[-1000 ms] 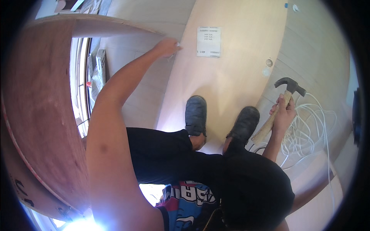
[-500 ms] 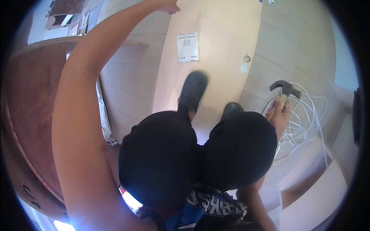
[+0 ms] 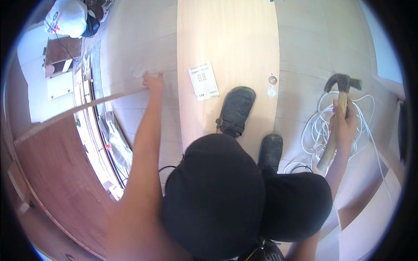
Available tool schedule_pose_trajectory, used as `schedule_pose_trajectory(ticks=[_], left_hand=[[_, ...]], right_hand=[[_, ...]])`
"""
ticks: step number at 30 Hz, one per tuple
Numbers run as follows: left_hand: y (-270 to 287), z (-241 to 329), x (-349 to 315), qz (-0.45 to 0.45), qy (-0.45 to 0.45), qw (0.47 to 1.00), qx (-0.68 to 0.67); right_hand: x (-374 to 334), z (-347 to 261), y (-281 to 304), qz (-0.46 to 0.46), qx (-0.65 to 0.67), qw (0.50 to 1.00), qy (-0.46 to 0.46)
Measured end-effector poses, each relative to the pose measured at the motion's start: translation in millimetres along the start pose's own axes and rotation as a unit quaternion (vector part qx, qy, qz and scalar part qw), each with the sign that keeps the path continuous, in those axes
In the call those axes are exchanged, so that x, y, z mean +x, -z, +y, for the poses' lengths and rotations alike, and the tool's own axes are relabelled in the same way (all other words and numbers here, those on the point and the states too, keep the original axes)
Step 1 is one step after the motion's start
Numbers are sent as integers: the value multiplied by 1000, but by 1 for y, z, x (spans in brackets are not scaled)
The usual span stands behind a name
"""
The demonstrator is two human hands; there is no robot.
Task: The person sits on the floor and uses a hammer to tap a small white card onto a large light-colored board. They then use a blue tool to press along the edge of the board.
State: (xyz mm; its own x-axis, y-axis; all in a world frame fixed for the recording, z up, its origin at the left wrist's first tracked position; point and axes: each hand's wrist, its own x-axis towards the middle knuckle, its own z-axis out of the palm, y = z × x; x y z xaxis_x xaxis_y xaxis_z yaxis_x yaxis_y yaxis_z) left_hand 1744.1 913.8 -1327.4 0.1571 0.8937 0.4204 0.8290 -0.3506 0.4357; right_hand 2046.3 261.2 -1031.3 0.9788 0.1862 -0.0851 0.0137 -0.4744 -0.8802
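Note:
In my right hand point(image 3: 344, 126) is a claw hammer point(image 3: 329, 152), its dark head point(image 3: 342, 82) pointing away from me and its wooden handle tilted. My fingers wrap round the handle, above a coil of white cable on the floor. My left hand point(image 3: 153, 81) reaches forward on the left, fingers apart and holding nothing. It is close to the end of a thin wooden edge point(image 3: 109, 99); whether they touch I cannot tell. A pale wooden door panel point(image 3: 226, 35) lies flat between my hands, with my dark shoes point(image 3: 237, 111) on it and a printed paper sheet point(image 3: 203, 81).
The white cable coil point(image 3: 311, 135) lies on the tiled floor at right. A reddish-brown board point(image 3: 65, 178) stands at left beside plastic wrapping point(image 3: 118, 145). An open pale wooden box point(image 3: 370, 213) is at lower right. A white bag point(image 3: 67, 19) sits far left. The panel has a round hole point(image 3: 272, 80).
My left hand has come back from the panel's far part to the left of it. My right hand has moved right, bringing the hammer's full handle into view. My view has shifted.

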Motion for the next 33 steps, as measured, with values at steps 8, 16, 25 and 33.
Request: schedule_pose_trajectory(ticks=[8, 16, 25, 33], left_hand=[[10, 100, -48, -259, 6, 961, -98], [38, 146, -24, -239, -236, 941, -36], [65, 144, -125, -398, -160, 884, -183], [33, 92, -6, -110, -105, 983, -100]], right_hand=[[-19, 29, -12, 18, 11, 992, -124], [-12, 21, -39, -35, 27, 981, -190], [-15, -10, -57, -53, -12, 980, -194], [-17, -46, -64, -17, -65, 976, -207]])
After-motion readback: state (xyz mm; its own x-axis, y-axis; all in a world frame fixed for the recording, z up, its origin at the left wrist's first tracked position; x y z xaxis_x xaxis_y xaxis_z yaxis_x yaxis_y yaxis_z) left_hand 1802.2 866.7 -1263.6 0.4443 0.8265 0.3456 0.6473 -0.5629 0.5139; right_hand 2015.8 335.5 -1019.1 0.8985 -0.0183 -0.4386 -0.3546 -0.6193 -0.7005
